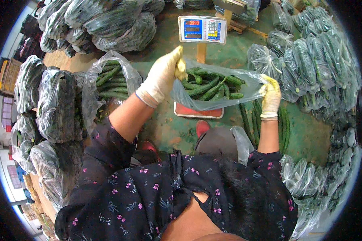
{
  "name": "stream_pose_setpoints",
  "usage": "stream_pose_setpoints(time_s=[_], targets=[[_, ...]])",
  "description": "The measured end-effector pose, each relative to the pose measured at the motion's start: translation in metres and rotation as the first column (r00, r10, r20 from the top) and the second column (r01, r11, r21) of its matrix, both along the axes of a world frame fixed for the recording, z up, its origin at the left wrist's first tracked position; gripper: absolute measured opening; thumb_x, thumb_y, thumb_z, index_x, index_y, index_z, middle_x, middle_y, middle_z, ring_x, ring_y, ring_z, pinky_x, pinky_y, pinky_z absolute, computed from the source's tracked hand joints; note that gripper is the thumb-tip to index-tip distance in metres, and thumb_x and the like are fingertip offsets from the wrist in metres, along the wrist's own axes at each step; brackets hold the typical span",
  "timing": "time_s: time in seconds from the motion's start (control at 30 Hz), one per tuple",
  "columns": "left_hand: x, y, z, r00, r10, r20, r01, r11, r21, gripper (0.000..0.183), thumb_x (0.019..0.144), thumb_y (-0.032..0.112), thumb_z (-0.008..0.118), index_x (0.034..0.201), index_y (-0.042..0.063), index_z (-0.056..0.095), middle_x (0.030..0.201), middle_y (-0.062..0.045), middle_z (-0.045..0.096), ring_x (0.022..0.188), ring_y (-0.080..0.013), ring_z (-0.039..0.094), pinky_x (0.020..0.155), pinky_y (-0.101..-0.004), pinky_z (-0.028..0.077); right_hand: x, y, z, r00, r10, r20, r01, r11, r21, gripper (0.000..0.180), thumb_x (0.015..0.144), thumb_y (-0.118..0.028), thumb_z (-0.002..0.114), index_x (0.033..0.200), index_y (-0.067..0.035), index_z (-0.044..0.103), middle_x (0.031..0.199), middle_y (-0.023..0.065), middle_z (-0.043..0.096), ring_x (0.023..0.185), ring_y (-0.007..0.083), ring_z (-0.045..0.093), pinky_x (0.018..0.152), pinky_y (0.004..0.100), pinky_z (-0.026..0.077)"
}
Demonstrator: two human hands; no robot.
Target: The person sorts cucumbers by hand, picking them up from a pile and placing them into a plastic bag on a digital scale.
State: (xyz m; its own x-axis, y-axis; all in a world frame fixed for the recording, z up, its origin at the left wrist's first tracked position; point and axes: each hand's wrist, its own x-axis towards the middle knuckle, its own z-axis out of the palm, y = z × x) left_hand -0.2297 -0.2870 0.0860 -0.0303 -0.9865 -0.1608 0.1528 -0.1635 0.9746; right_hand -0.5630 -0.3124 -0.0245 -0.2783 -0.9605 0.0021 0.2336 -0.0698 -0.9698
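A clear plastic bag [196,104] with its mouth spread wide holds several green cucumbers [212,87]. It rests over the red platform [196,112] of an electronic scale. My left hand [166,73], in a pale work glove, is closed on the bag's left rim. At the opposite end, my right hand [271,93], gloved too, grips the rim and pulls it taut to the right. Behind the bag, the scale's display panel [202,29] stands on a post with lit red digits. Loose long cucumbers [285,126] lie on the floor beside my right wrist.
To the left, another open plastic bag [132,73] contains cucumbers. Filled bags are stacked at the far left [55,105], back left [120,24] and along the right [313,60]. My red shoes [202,127] are on the green floor [175,135] near the scale.
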Motion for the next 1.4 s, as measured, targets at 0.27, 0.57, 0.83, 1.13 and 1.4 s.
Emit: stream_pose_setpoints(time_s=[0.27,0.57,0.83,1.13,1.4], targets=[[0.031,-0.017,-0.034,0.952,-0.159,-0.260,0.206,0.965,0.163,0.044,0.096,0.040,0.041,0.108,0.002,0.060,0.052,0.010,0.023,0.044,-0.0041,0.024,0.053,-0.0234,0.030,-0.017,0.007,0.001,0.644,0.049,-0.763,-0.014,0.999,0.053,0.032,0.087,-0.006,0.047,0.116,-0.011,0.061,0.077,0.0034,0.064,0.066,0.0136,0.058,0.061,0.0277,0.047],[-0.006,0.003,-0.016,0.994,-0.074,0.075,0.071,0.997,0.043,0.042,0.097,0.037,0.040,0.119,0.004,0.053,0.063,0.004,0.037,0.049,-0.0069,0.029,0.053,-0.0198,0.031,0.055,0.035,0.066,0.657,-0.308,-0.688,-0.107,0.866,-0.489,0.039,0.080,0.004,0.047,0.116,-0.004,0.059,0.110,0.0134,0.062,0.102,0.0244,0.059,0.092,0.0327,0.044],[-0.016,0.007,-0.024,0.975,-0.218,-0.039,0.221,0.967,0.129,0.060,0.094,0.054,0.037,0.132,0.007,0.041,0.068,-0.001,0.050,0.050,-0.0069,0.031,0.055,-0.0207,0.033,0.062,-0.044,-0.081,0.138,0.565,-0.814,-0.083,0.825,0.559,0.036,0.077,-0.023,0.060,0.110,-0.009,0.062,0.108,0.0156,0.063,0.103,0.0322,0.059,0.090,0.0411,0.045],[-0.010,0.004,-0.023,0.967,-0.230,-0.106,0.241,0.964,0.109,0.069,0.090,0.062,0.036,0.131,0.006,0.042,0.069,-0.003,0.055,0.046,-0.0070,0.030,0.051,-0.0215,0.032,0.066,-0.072,-0.090,-0.275,0.601,-0.750,-0.120,0.753,0.647,0.035,0.070,-0.027,0.070,0.101,-0.010,0.065,0.109,0.0143,0.061,0.103,0.0320,0.058,0.086,0.0404,0.048],[-0.023,0.004,-0.021,0.970,-0.240,-0.046,0.243,0.968,0.065,0.069,0.090,0.063,0.035,0.128,0.006,0.044,0.068,-0.003,0.055,0.046,-0.0069,0.032,0.051,-0.0211,0.032,0.143,-0.092,-0.089,-0.184,0.349,-0.919,-0.507,0.767,0.393,0.022,0.075,-0.026,0.061,0.087,-0.009,0.067,0.092,0.0170,0.065,0.090,0.0341,0.062,0.079,0.0415,0.049]])
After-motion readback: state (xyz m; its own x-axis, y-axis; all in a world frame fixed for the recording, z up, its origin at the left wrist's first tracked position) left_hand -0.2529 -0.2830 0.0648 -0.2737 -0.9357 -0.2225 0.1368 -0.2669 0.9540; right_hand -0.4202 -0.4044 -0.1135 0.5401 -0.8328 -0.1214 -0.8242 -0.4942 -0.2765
